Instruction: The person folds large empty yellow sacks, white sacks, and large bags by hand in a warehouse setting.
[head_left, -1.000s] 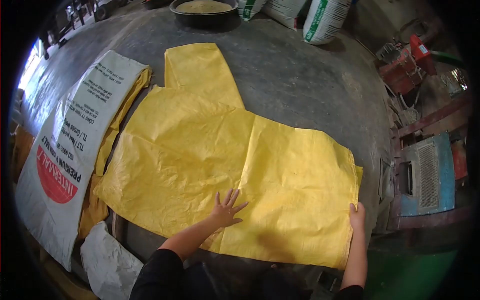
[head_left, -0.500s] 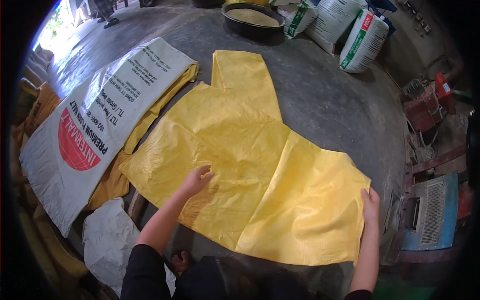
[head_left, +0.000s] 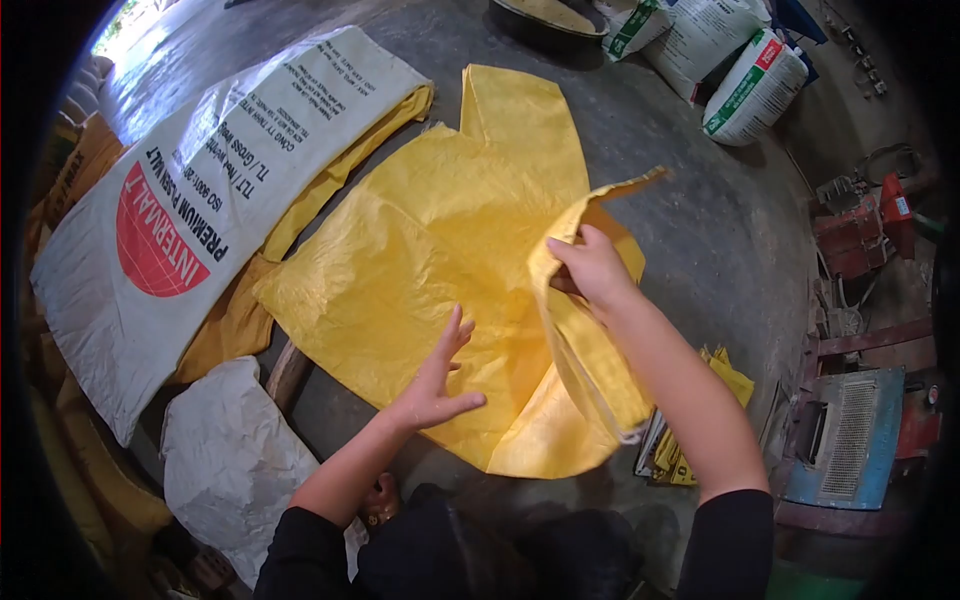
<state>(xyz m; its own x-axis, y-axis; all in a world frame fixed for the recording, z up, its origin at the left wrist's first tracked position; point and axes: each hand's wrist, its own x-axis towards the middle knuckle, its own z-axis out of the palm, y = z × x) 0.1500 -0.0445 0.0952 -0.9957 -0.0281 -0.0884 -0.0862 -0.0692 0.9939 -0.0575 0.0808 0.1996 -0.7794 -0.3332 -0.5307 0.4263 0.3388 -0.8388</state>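
Observation:
A large yellow woven sack (head_left: 400, 230) lies spread on the dark floor in front of me. Its right end is lifted and folded back toward the middle. My right hand (head_left: 592, 265) grips that raised edge, with the thumb on the near face and the other fingers partly hidden behind it. Over the sack's lower middle is my left hand (head_left: 440, 375), its fingers and thumb spread and nothing in them. Left of the yellow sack lies a white printed malt sack (head_left: 180, 220), with yellow and orange sacking showing beneath its edge.
Crumpled white sacking (head_left: 230, 450) lies at lower left. A small stack of yellow printed bags (head_left: 715, 390) sits under my right forearm. Farther back stand a black basin (head_left: 550, 22) of grainy material and several filled white bags (head_left: 755, 88). Blue-and-red machinery (head_left: 845, 435) lines the right side.
My right hand has carried the sack's right end up and leftward, folding it over and uncovering the stack of bags. My left hand has moved slightly right, its fingers spreading.

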